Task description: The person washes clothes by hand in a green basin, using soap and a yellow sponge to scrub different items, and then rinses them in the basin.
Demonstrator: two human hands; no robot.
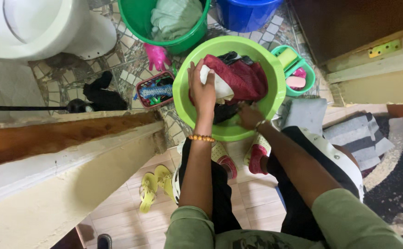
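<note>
Reaching down from a crouch, both forearms run out straight into a lime green plastic basin (185, 99) on the floor. The left hand (202, 88), a beaded bracelet (201, 138) at its wrist, lies flat with fingers spread and slightly curled over a white cloth (220, 85), pressing on it rather than clasping. The right hand (249, 115) sits lower, at about five o'clock in the basin, its fingers curled down into dark fabric (224, 113); how tightly they close I cannot tell. A dark red garment (240, 76), rough and mesh-like, is heaped between the hands and the far rim.

Outward at twelve o'clock stands a deeper green bucket (139, 20) holding pale green cloth, with a blue bucket (245, 14) at one o'clock. A small teal tub (310, 78) with soap sits just beside the basin at three o'clock, a red tray of clothes pegs (155, 90) at nine o'clock, and a pink rubber glove (156, 56) at ten. Yellow sandals (155, 186) lie near the knees at seven.
</note>
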